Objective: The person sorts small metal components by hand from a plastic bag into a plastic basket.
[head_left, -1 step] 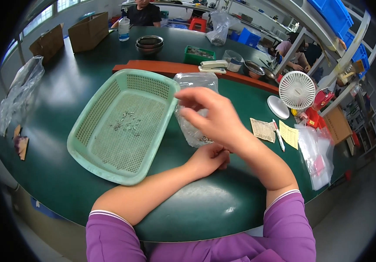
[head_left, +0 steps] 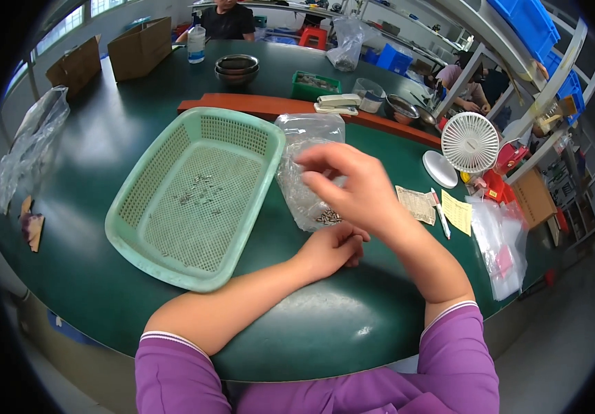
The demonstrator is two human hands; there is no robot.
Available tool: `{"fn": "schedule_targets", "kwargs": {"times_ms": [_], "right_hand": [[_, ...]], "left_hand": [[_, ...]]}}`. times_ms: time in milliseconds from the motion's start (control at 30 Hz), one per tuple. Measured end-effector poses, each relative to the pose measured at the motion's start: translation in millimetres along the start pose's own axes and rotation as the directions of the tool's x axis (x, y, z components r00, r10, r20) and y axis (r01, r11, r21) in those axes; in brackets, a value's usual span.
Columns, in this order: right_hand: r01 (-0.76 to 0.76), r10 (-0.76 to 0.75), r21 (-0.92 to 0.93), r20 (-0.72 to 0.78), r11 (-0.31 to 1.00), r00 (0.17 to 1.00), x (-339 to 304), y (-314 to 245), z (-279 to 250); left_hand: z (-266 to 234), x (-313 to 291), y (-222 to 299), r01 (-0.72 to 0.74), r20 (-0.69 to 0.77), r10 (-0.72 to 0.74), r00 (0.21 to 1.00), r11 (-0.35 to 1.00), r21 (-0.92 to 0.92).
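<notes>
My right hand (head_left: 353, 183) hovers over the clear plastic bag (head_left: 304, 127), thumb and index finger apart, with nothing visible between them. Small metal pieces (head_left: 328, 217) lie in the lower end of that bag. My left hand (head_left: 330, 250) rests on the table just below the bag, its fingers curled closed; whatever they may hold is hidden. To the left stands a pale green perforated plastic basket (head_left: 197, 283). On its mesh bottom lies a loose scatter of small metal pieces (head_left: 203, 192).
A red-brown bar (head_left: 242, 105) crosses the table behind the basket, with a stapler (head_left: 339, 101) by it. On the right are a white fan (head_left: 470, 143), paper slips (head_left: 416, 205), a pen (head_left: 442, 214) and plastic bags (head_left: 501, 248). Metal bowls (head_left: 237, 69) stand farther back.
My right hand has shifted right and slightly nearer, away from the basket's rim. More metal pieces in the bag show now. My left hand has hardly moved.
</notes>
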State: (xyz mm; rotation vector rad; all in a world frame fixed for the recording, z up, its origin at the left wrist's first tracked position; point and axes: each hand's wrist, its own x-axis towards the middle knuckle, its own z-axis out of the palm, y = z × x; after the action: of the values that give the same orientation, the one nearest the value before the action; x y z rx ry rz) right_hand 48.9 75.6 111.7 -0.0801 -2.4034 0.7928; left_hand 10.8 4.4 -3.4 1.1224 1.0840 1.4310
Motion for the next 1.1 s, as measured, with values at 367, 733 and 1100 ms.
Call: {"fn": "schedule_targets", "kwargs": {"times_ms": [367, 733, 1100], "right_hand": [[-0.128, 0.191, -0.517, 0.07, 0.846, 0.979, -77.6, 73.8, -1.4], [0.018, -0.04, -0.404, -0.047, 0.915, 0.998, -81.3, 82.8, -6.0], [0.04, -0.075, -0.419, -0.067, 0.907, 0.995, -82.5, 78.8, -18.4]], "left_hand": [[3.6, -1.3, 1.5, 0.085, 0.098, -0.102, 0.99, 0.984, 0.158], [-1.6, -2.1, 1.9, 0.141, -0.044, -0.142, 0.989, 0.99, -0.028], [-6.1, 1.4, -0.1, 0.052, -0.127, -0.079, 0.989, 0.978, -0.203]]}}
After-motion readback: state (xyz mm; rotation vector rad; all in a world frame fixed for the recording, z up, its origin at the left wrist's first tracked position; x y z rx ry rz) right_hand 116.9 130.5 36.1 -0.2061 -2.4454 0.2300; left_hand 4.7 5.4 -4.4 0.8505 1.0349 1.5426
